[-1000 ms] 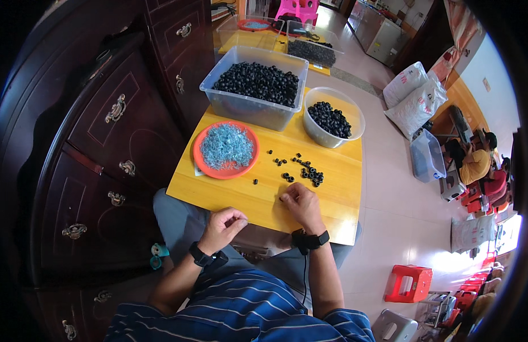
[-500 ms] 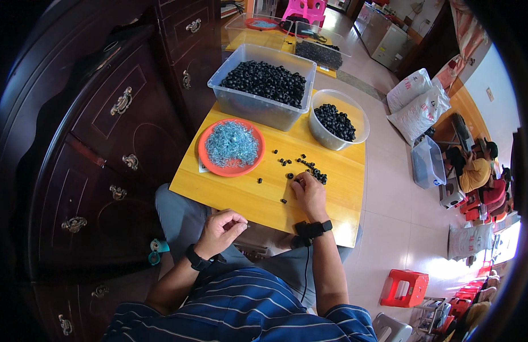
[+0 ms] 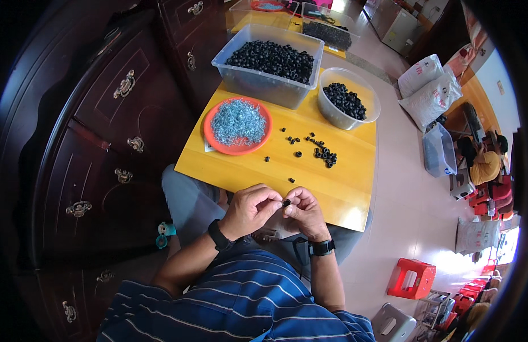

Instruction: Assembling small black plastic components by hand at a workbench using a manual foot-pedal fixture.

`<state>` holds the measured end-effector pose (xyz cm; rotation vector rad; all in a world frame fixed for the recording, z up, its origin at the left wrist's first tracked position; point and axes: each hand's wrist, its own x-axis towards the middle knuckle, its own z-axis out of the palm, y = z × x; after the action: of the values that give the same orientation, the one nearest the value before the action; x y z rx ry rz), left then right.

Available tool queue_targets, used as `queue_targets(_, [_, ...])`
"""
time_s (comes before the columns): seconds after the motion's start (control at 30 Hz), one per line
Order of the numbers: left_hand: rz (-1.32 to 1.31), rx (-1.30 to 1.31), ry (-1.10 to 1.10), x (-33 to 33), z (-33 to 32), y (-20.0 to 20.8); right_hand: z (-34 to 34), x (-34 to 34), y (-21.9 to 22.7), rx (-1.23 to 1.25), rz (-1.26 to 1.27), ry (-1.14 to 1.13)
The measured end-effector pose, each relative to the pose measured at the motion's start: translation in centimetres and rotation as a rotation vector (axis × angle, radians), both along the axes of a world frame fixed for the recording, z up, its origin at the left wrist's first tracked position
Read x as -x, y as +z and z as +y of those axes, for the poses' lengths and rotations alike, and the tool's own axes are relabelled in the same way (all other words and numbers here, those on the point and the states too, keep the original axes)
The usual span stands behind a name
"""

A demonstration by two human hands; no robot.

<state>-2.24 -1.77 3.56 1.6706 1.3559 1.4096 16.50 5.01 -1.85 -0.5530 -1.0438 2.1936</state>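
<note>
In front of my body, at the table's near edge, both hands meet fingertip to fingertip. A small black ring-shaped part [image 3: 286,203] is pinched between the thumb and finger of my right hand [image 3: 308,215]. My left hand [image 3: 251,210] is also closed in a pinch right beside that part; whatever its fingertips hold is too small to make out. Several loose black parts [image 3: 325,155] lie scattered on the yellow table [image 3: 235,176] beyond my hands. An orange-red plate [image 3: 245,150] heaped with small clear bluish pieces [image 3: 236,122] stands to the left.
A large clear bin [image 3: 258,85] full of black parts stands at the table's far side, with a round clear tub [image 3: 346,122] of more to its right. Dark wooden cabinets [image 3: 112,154] line the left. A red stool [image 3: 411,279] and white sacks [image 3: 429,100] stand on the right.
My right hand has come back from the loose parts on the table toward my left hand, bringing one black ring-shaped part. My left hand has moved right and slightly up to meet it.
</note>
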Motion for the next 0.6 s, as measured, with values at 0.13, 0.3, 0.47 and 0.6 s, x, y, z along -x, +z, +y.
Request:
queue_targets(0.13, [0.026,-0.001,0.023,0.3,-0.4,-0.6,-0.6,0.6,-0.6,-0.027,-0.011,0.010])
queue_targets(0.3, [0.097,-0.042,0.029,0.0,-0.7,-0.9,-1.1,1.1,-1.1,-0.008,-0.041,0.022])
queue_targets(0.47, [0.075,-0.067,0.014,-0.1,-0.8,-1.7,-1.4,1.2,-1.7,0.021,-0.066,0.037])
queue_targets(0.6, [-0.099,0.023,-0.008,0.0,-1.0,-2.2,-1.4,1.5,-1.7,0.013,-0.069,0.050])
